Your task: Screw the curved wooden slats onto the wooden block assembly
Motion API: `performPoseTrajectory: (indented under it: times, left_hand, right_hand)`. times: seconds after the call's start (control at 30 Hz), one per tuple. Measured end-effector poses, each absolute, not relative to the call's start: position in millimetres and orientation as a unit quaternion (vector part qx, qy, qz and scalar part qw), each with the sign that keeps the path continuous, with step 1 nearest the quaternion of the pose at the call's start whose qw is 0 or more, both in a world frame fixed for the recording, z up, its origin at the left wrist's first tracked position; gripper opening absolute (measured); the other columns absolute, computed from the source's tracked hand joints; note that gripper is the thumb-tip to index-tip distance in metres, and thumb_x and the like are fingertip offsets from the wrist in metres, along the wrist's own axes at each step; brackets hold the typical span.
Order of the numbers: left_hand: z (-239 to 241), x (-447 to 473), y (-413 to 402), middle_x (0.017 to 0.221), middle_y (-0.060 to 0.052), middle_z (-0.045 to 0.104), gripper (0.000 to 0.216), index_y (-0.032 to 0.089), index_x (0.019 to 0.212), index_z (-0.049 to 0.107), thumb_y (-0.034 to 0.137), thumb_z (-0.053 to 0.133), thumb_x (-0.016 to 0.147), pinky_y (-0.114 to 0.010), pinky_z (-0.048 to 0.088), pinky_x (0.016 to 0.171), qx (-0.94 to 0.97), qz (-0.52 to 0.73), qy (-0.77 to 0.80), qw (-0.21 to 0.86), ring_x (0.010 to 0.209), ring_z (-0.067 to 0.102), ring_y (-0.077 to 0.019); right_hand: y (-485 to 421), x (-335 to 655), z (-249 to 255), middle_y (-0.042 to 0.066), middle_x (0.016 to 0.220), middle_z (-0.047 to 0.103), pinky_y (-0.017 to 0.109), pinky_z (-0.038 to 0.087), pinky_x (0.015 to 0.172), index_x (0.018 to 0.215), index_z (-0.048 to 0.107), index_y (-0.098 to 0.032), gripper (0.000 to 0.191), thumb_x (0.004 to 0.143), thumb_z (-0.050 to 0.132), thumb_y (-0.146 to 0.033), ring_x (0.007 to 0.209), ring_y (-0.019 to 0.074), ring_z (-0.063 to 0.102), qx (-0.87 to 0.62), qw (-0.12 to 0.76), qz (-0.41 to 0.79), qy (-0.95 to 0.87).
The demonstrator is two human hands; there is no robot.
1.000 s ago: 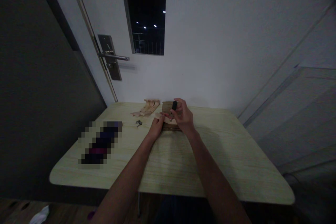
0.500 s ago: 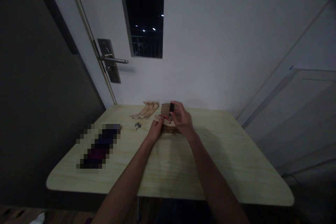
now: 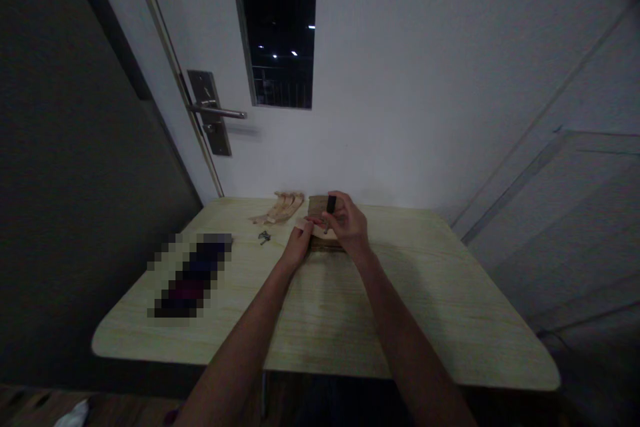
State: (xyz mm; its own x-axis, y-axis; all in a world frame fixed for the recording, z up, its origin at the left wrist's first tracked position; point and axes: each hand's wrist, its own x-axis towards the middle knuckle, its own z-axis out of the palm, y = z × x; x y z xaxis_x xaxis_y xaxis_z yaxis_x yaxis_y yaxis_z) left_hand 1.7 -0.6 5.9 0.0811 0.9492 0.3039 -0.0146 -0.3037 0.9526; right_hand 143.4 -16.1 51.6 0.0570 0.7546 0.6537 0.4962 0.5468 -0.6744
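Note:
My right hand is closed round a small black-handled screwdriver, held upright with its tip down on a light wooden piece. My left hand pinches the left end of that piece and holds it on a darker wooden board. Both lie near the far edge of the pale table. A few small dark screws lie just left of my left hand.
Several curved wooden slats lie at the table's far edge, left of the board. A blurred dark object lies on the left of the table. A white door with a metal handle and a dark window stands behind.
My hands stay on the wooden piece. The screwdriver in my right hand has shifted slightly between frames. The view has wobbled a little.

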Motion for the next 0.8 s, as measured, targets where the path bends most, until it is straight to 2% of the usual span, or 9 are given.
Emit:
performPoseTrajectory:
  times: [0.07, 0.27, 0.37, 0.57, 0.7, 0.8]
  left_hand:
    - [6.9, 2.3, -0.9, 0.090, -0.006, 0.070, 0.038, 0.018, 0.081, 0.063, 0.052, 0.049, 0.085, -0.033, 0.045, 0.092, 0.592, 0.550, 0.398, 0.435, 0.093, 0.062, -0.0216]
    - [5.8, 2.5, -1.3, 0.086, -0.005, 0.069, 0.035, 0.018, 0.081, 0.063, 0.051, 0.050, 0.084, -0.032, 0.046, 0.091, 0.577, 0.557, 0.403, 0.441, 0.092, 0.062, -0.0212]
    - [4.8, 1.5, -0.8, 0.086, -0.005, 0.069, 0.034, 0.018, 0.080, 0.063, 0.049, 0.051, 0.085, -0.032, 0.045, 0.093, 0.583, 0.557, 0.401, 0.435, 0.094, 0.062, -0.0214]
    - [0.7, 1.4, 2.6, 0.086, -0.005, 0.069, 0.037, 0.018, 0.081, 0.063, 0.052, 0.050, 0.084, -0.032, 0.044, 0.091, 0.582, 0.558, 0.393, 0.442, 0.092, 0.061, -0.0208]
    - [0.8, 1.7, 2.5, 0.087, -0.006, 0.069, 0.039, 0.017, 0.080, 0.063, 0.054, 0.050, 0.083, -0.032, 0.044, 0.089, 0.582, 0.557, 0.401, 0.437, 0.090, 0.061, -0.0211]
    - [2.1, 1.9, 1.2, 0.087, -0.006, 0.069, 0.039, 0.018, 0.081, 0.063, 0.055, 0.051, 0.083, -0.032, 0.045, 0.088, 0.579, 0.559, 0.400, 0.439, 0.090, 0.061, -0.0212]
  right_hand:
    - [-18.1, 142.4, 53.7, 0.002, 0.094, 0.071, 0.030, 0.058, 0.068, 0.121, 0.058, -0.027, 0.041, 0.084, 0.067, -0.041, 0.072, 0.0170, 0.069, -0.466, 0.561, 0.108, -0.676]
    - [-21.7, 142.6, 57.0, 0.007, 0.113, 0.070, 0.025, 0.058, 0.060, 0.124, 0.054, -0.027, 0.037, 0.088, 0.057, -0.035, 0.095, 0.0202, 0.070, -0.425, 0.579, 0.177, -0.673]
    - [-19.1, 144.4, 54.9, 0.007, 0.108, 0.071, 0.027, 0.059, 0.062, 0.124, 0.054, -0.026, 0.037, 0.088, 0.058, -0.036, 0.091, 0.0196, 0.071, -0.413, 0.586, 0.189, -0.671]
    - [-14.6, 145.5, 52.2, 0.006, 0.104, 0.070, 0.025, 0.057, 0.056, 0.122, 0.058, -0.027, 0.038, 0.086, 0.062, -0.037, 0.080, 0.0179, 0.069, -0.433, 0.580, 0.147, -0.674]
    - [-14.8, 144.2, 53.4, 0.005, 0.103, 0.070, 0.025, 0.057, 0.057, 0.118, 0.062, -0.026, 0.035, 0.085, 0.063, -0.039, 0.079, 0.0177, 0.067, -0.428, 0.580, 0.143, -0.678]
    - [-16.5, 143.6, 54.5, 0.006, 0.108, 0.070, 0.026, 0.059, 0.060, 0.120, 0.061, -0.027, 0.036, 0.087, 0.060, -0.040, 0.086, 0.0186, 0.069, -0.417, 0.586, 0.170, -0.673]
